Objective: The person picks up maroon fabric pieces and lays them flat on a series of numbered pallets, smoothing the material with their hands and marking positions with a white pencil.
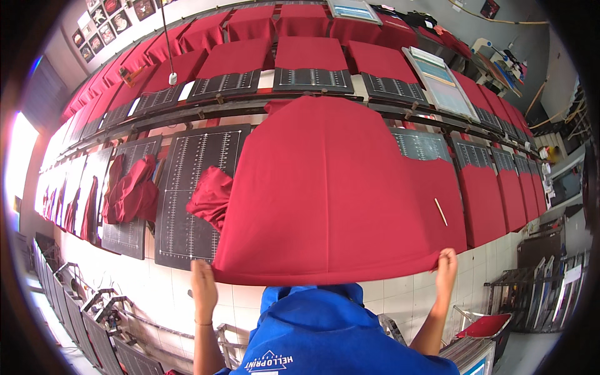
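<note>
A dark red T-shirt is stretched wide in front of me, its bottom edge pulled taut between my hands. At its left corner my left hand is closed on the edge. My right hand pinches the right corner, fingertips on the cloth. The far end of the shirt reaches over the dark rail and hides the board beneath it. Left of it lies a black printing board with white ruler marks, a crumpled red cloth resting on it.
A thin pale stick lies on red cloth at the right. Several boards dressed in red shirts line the far rows. A framed screen leans across the far right row. Another bunched red cloth sits on a left board. A cord with a white end hangs down.
</note>
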